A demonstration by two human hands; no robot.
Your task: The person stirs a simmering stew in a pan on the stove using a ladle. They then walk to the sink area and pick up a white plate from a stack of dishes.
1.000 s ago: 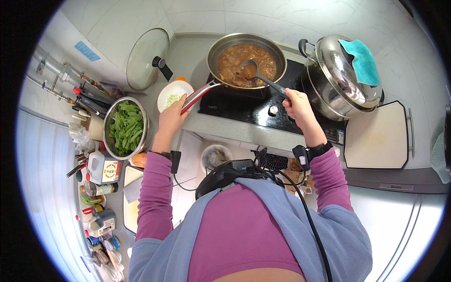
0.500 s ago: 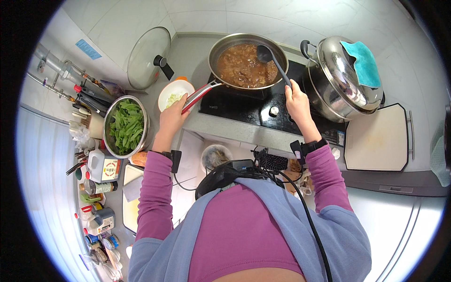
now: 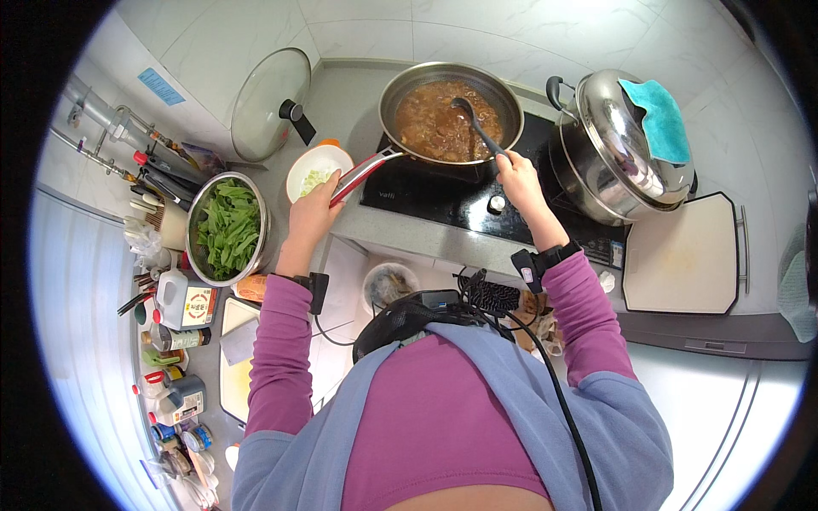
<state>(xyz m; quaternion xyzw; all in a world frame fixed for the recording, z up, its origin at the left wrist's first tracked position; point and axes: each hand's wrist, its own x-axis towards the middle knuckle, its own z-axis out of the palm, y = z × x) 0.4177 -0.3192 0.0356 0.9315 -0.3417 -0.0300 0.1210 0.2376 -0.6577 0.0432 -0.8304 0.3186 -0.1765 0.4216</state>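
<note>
Grips red handle of pan on black hob in left fingers and ladle, dipped in brown stew, in right fingers, risking spillage from too hard a sweep.

Looking like a kitchen: showing a flat black glass cooktop, a round metal frying pan of brown stew, a tall steel pot and white marbled wall tiles.

Red-and-silver pan handle, grey ladle, brown stew, green leaves, turquoise cloth
</note>
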